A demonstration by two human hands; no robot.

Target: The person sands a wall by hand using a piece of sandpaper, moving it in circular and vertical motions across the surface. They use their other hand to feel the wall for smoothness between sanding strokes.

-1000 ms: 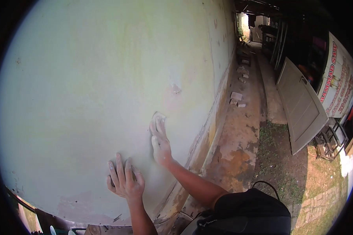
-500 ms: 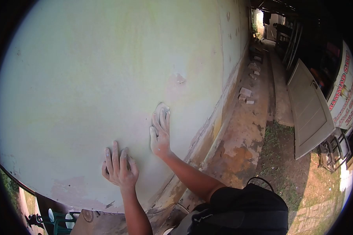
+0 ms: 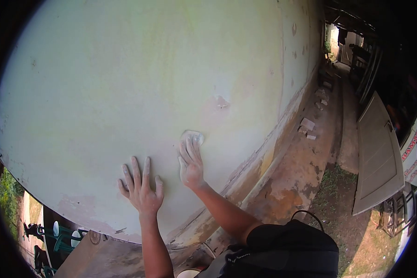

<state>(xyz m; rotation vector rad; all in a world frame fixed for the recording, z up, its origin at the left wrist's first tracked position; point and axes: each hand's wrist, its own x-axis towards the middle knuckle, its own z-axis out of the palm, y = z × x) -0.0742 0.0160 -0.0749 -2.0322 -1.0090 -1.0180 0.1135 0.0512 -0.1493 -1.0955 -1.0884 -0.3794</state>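
A pale green-white wall fills most of the view, with patchy spots and a chipped mark above my hands. My left hand lies flat against the wall, fingers spread and dusty, holding nothing. To its right and slightly higher, my right hand presses a dusty, pale piece of sandpaper to the surface. Its fingers lie close together over the piece, whose upper edge sticks out past the fingertips; the rest is hidden under the hand.
Along the wall's base runs a stained concrete walkway with several broken blocks. A detached door leans at the right, near metal frames and a lettered sign. Green chairs stand at the lower left.
The view has shifted, moving the door and walkway rightward and down. My left hand's fingers have spread wider. My right hand, with the sandpaper, sits slightly lower relative to the chipped mark.
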